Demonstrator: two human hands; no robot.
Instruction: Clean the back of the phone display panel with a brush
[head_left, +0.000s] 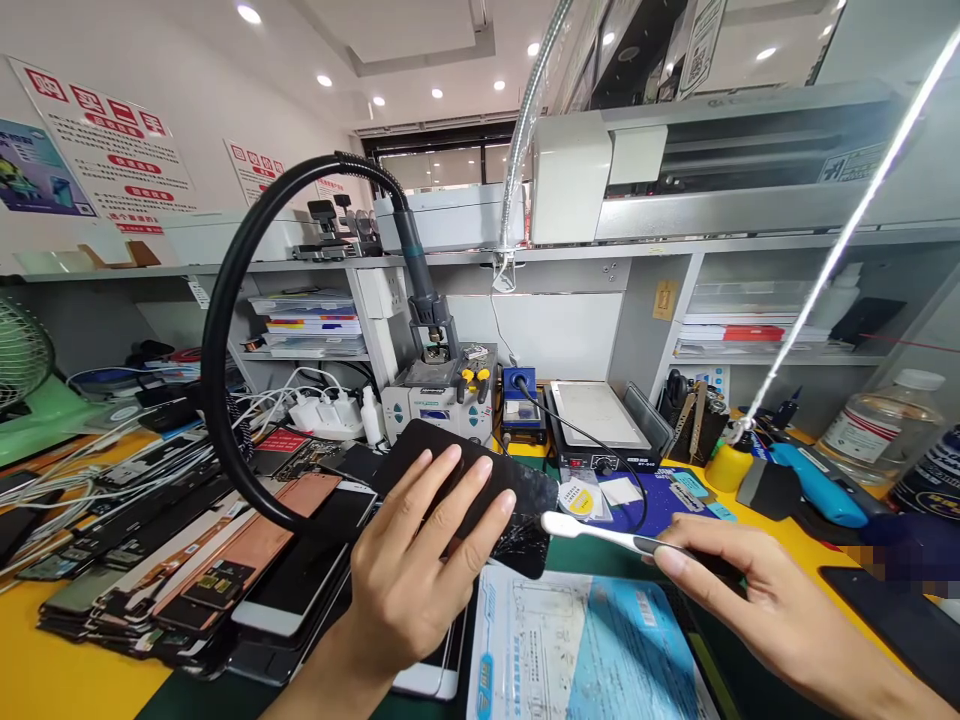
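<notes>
My left hand [420, 560] grips a black smartphone [525, 545], its fingers spread across the dark face and the thumb out of sight. Cracks and whitish smudges mark the phone's right end. In my right hand [739, 580] is a toothbrush [600, 535] with a white head and dark handle, pinched between thumb and fingers. The brush head is at the phone's right edge; whether it touches is hard to tell. Below the phone lies a blue and white printed pad [577, 650] on a green mat.
Stacked phones and phone parts [202, 570] crowd the left. A thick black hose [214, 330] arches over them to a hot-air station [439, 400]. Behind stands a heating plate [600, 415]. To the right are a yellow pot [727, 468], a blue tool [817, 485] and a clear bottle [877, 425].
</notes>
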